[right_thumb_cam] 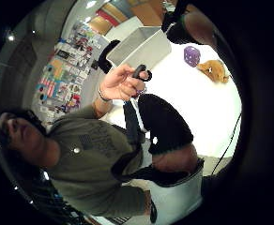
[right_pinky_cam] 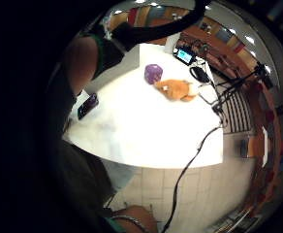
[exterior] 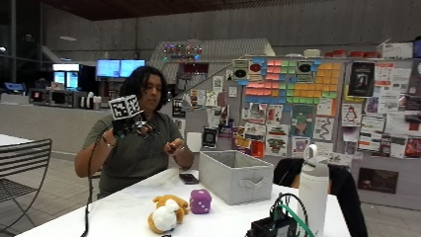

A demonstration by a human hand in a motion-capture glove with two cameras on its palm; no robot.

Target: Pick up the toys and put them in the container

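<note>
- Tabletop: white, person seated at its far side; it carries the container, both toys, a phone, a bottle and a small screen device.
- Container: grey fabric bin with an open top, standing on the tabletop to the person's left, beyond the toys as seen from the outside view. The thumb side palm view shows part of its pale interior; what is inside cannot be made out.
- White bottle: upright at the near edge of the tabletop, well apart from the toys.
- Plush toy: orange and white, lying on the tabletop near the front edge; also seen from the palm.
- Purple die: soft cube with pale spots, just beside the plush toy, between it and the container.
- Right hand: gloved, raised at chest height above the tabletop, well apart from both toys. Whether the grip is open or closed cannot be told; nothing is seen in it.
- Left hand: bare, raised in front of the chest, fingers curled round a small dark loop.
- Phone: dark, flat on the tabletop in front of the person, near the container.
</note>
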